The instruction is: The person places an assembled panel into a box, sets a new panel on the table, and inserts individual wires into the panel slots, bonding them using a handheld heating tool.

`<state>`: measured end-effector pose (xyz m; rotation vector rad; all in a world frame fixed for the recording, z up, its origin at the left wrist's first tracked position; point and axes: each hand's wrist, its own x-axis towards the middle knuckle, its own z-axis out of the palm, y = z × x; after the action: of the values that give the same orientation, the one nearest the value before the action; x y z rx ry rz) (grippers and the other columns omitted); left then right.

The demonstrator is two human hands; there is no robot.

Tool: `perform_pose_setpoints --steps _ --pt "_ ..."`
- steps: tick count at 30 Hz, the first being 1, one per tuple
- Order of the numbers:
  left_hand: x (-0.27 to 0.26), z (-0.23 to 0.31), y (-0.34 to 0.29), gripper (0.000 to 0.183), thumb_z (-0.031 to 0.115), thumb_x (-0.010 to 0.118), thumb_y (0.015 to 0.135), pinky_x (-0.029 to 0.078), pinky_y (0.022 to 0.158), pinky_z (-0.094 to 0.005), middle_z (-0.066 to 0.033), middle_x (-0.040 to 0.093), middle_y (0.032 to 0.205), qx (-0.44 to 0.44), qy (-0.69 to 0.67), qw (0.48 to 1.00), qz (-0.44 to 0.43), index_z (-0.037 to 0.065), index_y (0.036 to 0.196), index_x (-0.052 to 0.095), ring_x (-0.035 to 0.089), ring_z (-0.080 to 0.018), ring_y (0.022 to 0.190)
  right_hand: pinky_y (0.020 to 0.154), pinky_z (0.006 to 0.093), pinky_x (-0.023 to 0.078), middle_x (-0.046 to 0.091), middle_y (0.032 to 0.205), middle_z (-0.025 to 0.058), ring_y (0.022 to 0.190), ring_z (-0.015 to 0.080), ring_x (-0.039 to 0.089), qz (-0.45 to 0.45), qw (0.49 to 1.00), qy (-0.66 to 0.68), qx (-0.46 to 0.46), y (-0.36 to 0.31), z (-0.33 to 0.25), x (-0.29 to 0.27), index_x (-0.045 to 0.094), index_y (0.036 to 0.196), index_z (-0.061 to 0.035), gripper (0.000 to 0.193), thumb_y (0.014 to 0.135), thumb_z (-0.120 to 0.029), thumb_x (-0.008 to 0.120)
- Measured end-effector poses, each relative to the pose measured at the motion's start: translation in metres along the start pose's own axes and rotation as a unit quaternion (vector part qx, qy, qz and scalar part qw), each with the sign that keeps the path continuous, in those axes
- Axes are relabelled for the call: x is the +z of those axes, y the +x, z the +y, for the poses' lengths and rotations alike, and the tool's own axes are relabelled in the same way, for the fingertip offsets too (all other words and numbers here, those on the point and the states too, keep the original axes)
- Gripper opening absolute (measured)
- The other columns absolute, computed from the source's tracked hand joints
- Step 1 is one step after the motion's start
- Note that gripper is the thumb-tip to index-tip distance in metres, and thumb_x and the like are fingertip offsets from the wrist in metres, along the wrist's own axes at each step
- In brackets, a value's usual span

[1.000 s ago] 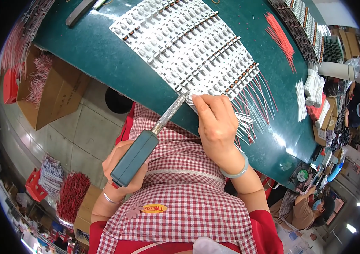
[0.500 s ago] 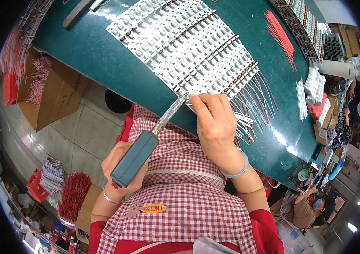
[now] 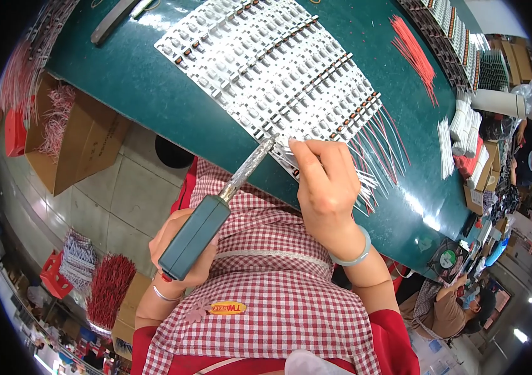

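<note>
My left hand (image 3: 181,250) is wrapped round the dark green handle of a soldering iron (image 3: 196,236). Its metal barrel slants up to the right, and the tip meets the near corner of a white panel of small circuit boards (image 3: 266,69). Close to that tip, my right hand (image 3: 329,190) pinches thumb and forefinger together over the panel's near edge. Between them seems to be a thin white wire, mostly hidden by the fingers. White and red wires (image 3: 378,153) fan out from the panel's right side, some passing behind my right hand.
The panel lies on a green tabletop (image 3: 153,134). Loose red wires (image 3: 414,59) and white wire bundles (image 3: 462,128) lie to the right, near a small fan (image 3: 447,259). Boxed wires (image 3: 84,134) stand on the left. A co-worker (image 3: 450,306) sits at lower right.
The iron and its tip have shifted slightly left. My right hand has moved a little right and toward me, showing more of the panel's near corner. The panel has slid slightly left.
</note>
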<state>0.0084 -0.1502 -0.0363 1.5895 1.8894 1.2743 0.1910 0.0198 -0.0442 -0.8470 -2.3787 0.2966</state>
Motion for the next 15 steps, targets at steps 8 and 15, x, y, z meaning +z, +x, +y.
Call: perform_pose_setpoints --steps 8,15 --pt "0.001 -0.002 0.006 0.024 -0.004 0.072 0.079 0.054 0.066 -0.0337 -0.019 0.067 0.092 0.011 -0.018 0.999 -0.044 -0.008 0.103 0.068 0.067 -0.0275 0.077 0.063 0.0347 0.05 0.061 0.093 0.0125 0.079 0.0261 0.058 -0.002 1.0 -0.016 -0.006 0.001 0.008 0.008 0.068 0.103 0.0059 0.038 0.065 0.005 0.066" --pt "0.005 0.0 0.009 0.021 -0.004 0.073 0.079 0.053 0.063 -0.0343 -0.0182 0.066 0.088 0.006 -0.014 0.999 -0.04 -0.008 0.099 0.067 0.066 -0.0289 0.075 0.063 0.0346 0.05 0.061 0.093 0.0119 0.08 0.0256 0.058 -0.02 1.0 -0.023 -0.001 0.003 0.007 0.006 0.068 0.103 0.0058 0.039 0.065 0.005 0.066"
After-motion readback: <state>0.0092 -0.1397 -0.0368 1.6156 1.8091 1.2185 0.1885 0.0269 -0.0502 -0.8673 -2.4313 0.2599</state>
